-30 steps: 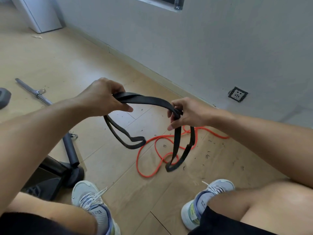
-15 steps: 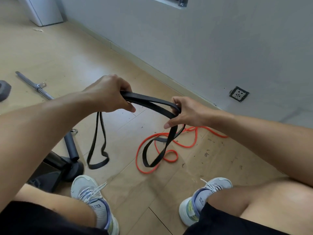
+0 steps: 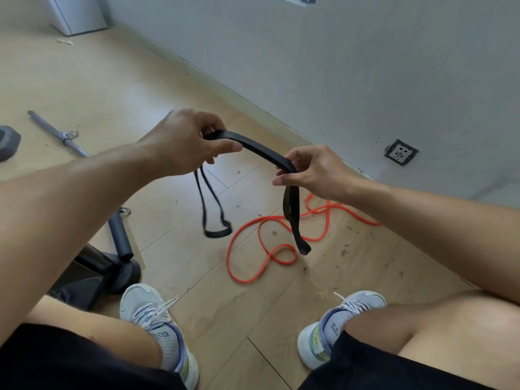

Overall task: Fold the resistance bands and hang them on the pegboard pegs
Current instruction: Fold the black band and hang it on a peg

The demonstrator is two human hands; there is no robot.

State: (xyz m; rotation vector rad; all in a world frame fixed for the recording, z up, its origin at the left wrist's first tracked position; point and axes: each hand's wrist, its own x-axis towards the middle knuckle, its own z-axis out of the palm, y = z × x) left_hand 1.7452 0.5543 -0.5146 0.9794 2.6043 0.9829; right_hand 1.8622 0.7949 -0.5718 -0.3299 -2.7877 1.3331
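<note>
I pinch the black band (image 3: 253, 147) at mid-frame, left hand (image 3: 183, 142) and right hand (image 3: 312, 171) both closed on it; I should even its hanging loops before doubling it.

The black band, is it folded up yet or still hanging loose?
Partly folded: black band doubled between left hand and right hand, end loops dangling.

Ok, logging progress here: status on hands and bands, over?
Left hand and right hand both gripping black band, ends dangling. Orange band on floor. No pegboard visible.
</note>
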